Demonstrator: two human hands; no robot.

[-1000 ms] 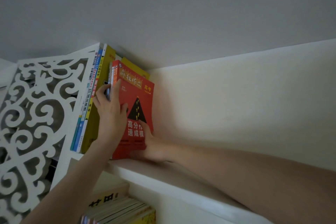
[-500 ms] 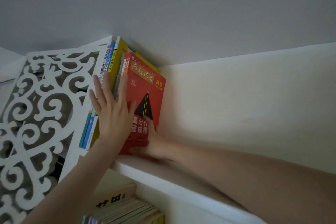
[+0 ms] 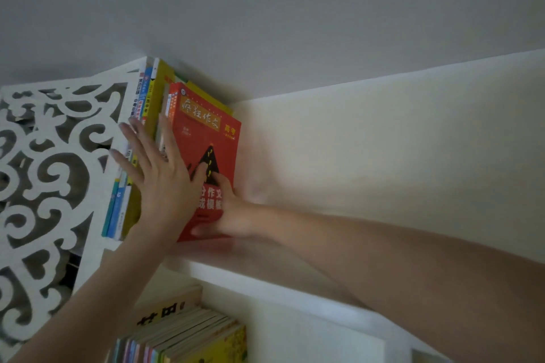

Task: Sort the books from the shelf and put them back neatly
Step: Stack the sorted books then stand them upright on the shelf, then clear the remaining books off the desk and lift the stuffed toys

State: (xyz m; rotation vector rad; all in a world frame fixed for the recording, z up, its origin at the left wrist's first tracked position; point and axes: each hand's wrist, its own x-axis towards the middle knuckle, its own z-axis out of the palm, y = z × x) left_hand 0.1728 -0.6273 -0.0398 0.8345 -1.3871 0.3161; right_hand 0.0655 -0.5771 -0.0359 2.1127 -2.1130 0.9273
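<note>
A row of upright books (image 3: 149, 103) stands at the left end of the upper white shelf (image 3: 265, 283), against the carved side panel. The outermost one is a red book (image 3: 206, 132) with a black triangle on its cover. My left hand (image 3: 159, 177) lies flat with straight, spread fingers against the spines and front edges of the row. My right hand (image 3: 233, 212) presses on the red book's cover low down, fingers extended along it. The lower parts of the spines are hidden behind my left hand.
A white fretwork side panel (image 3: 50, 174) closes the shelf on the left. To the right of the red book the upper shelf runs on along the cream back wall (image 3: 383, 150). On the shelf below sit more books (image 3: 182, 336).
My left hand has uncurled from the book edges and now lies flat and spread over the spines. The red book stands closer against the row. The view has shifted.
</note>
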